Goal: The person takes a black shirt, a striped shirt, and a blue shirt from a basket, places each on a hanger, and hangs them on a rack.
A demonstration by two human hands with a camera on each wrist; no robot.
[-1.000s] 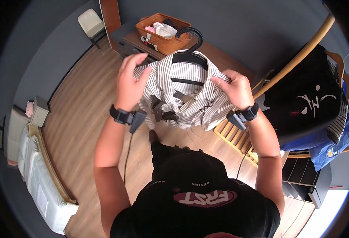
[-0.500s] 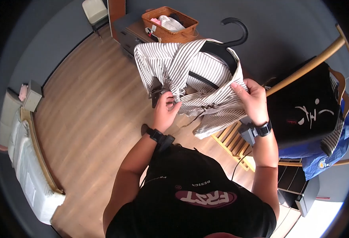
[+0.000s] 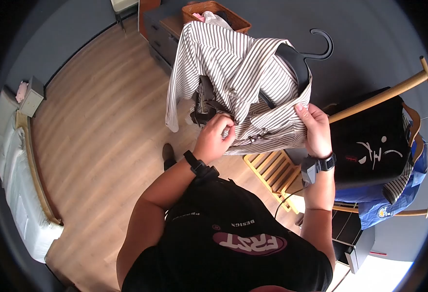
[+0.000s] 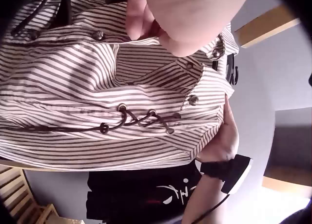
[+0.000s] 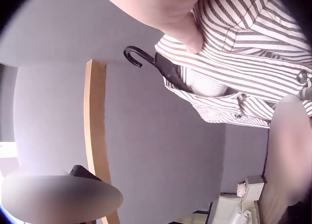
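A brown-and-white striped shirt (image 3: pixel 223 53) hangs tilted on a black hanger (image 3: pixel 321 46), its hook pointing up and right. My right hand (image 3: pixel 316 129) grips the cloth beside the collar, thumb on top; the right wrist view shows that thumb pressed on the striped fabric (image 5: pixel 234 63). Lower on the front, my left hand (image 3: pixel 215 140) pinches the shirt with curled fingers, beside dark straps (image 3: pixel 206 104). In the left wrist view, the left hand (image 4: pixel 190 14) holds the front edge above a dark lace (image 4: pixel 136 117) threaded through metal eyelets. Cloth partly hides the hanger's body.
A wooden rack rail (image 3: pixel 384 95) stands right, with a black garment (image 3: pixel 369 146) and blue garment (image 3: pixel 369 214) below it. Behind the shirt is a wicker basket (image 3: pixel 240 22) on a drawer cabinet (image 3: pixel 160 41). A slatted wooden piece (image 3: pixel 272 175) is beneath; a bed (image 3: pixel 24 194) lies left.
My left hand moved from the shirt's left shoulder down to its front and now pinches there. The shirt and hanger shifted right and tilted; my right hand moved right and down, still gripping.
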